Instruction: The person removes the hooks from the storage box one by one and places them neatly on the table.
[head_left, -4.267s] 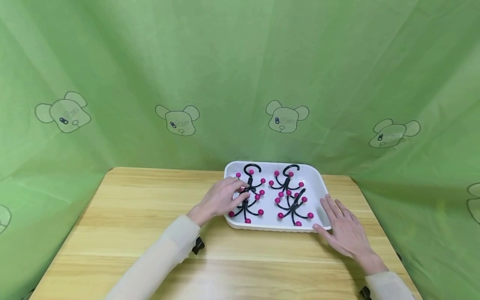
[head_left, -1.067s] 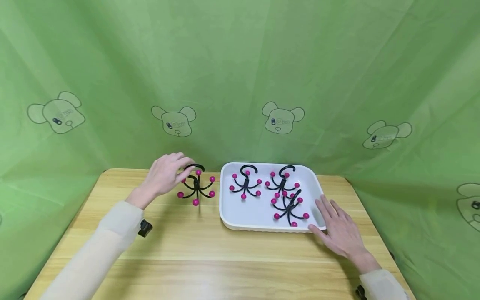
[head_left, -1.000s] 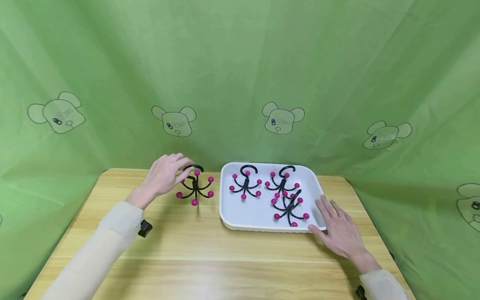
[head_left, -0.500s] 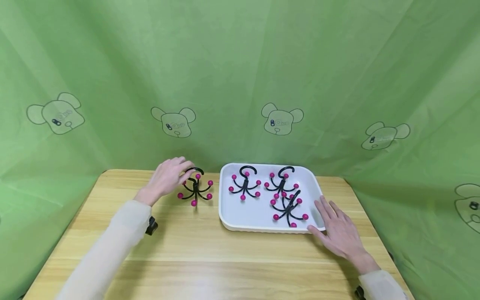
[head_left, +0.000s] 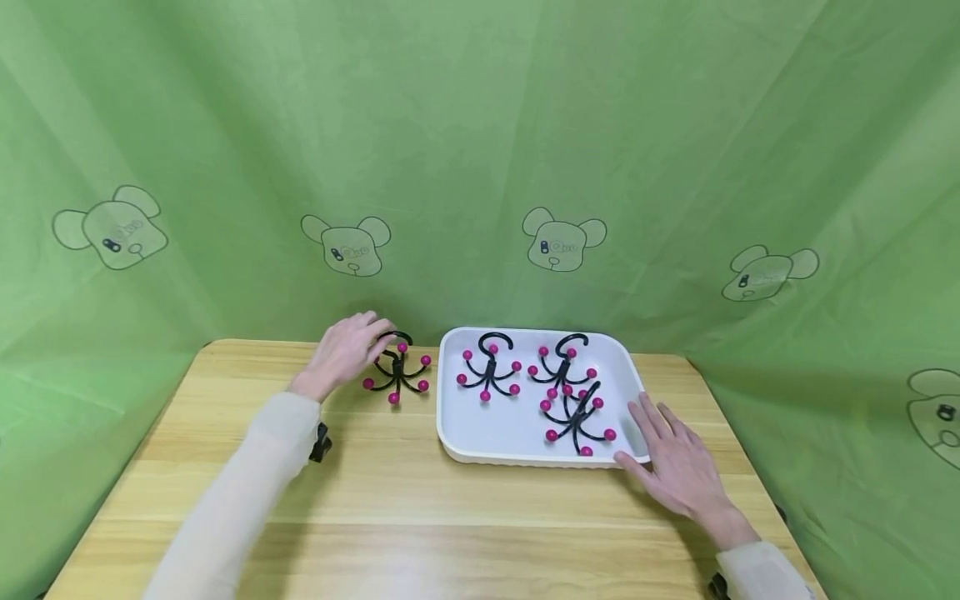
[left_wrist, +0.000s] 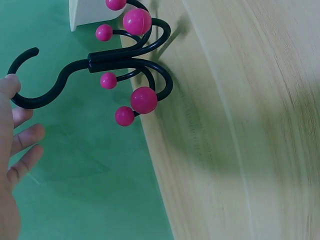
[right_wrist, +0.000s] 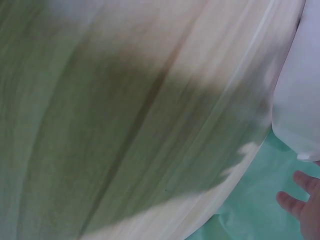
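My left hand (head_left: 345, 350) pinches the curved top of a black multi-prong hook hanger (head_left: 398, 368) with pink ball tips, left of the tray near the table's back edge. In the left wrist view the thumb lies on the hanger's hook (left_wrist: 37, 102), its other fingers spread behind. Whether the balls touch the table I cannot tell. Fingers straight, my right hand (head_left: 678, 462) rests at the front right corner of the white tray (head_left: 480, 429). Three similar hangers lie in it: one at back left (head_left: 491, 371), one at back right (head_left: 564, 371), one at front right (head_left: 576, 419).
Everything stands on a wooden table (head_left: 420, 533). Green curtain (head_left: 450, 150) with mouse-head prints hangs close behind and along both sides. In the right wrist view, the tray's outer wall (right_wrist: 297, 90) is beside the right fingers.
Since the earliest frame, the left hand has lifted a hook hanger from the tray's front left and carried it left. Lately it has shifted slightly right. The right hand stays at the tray.
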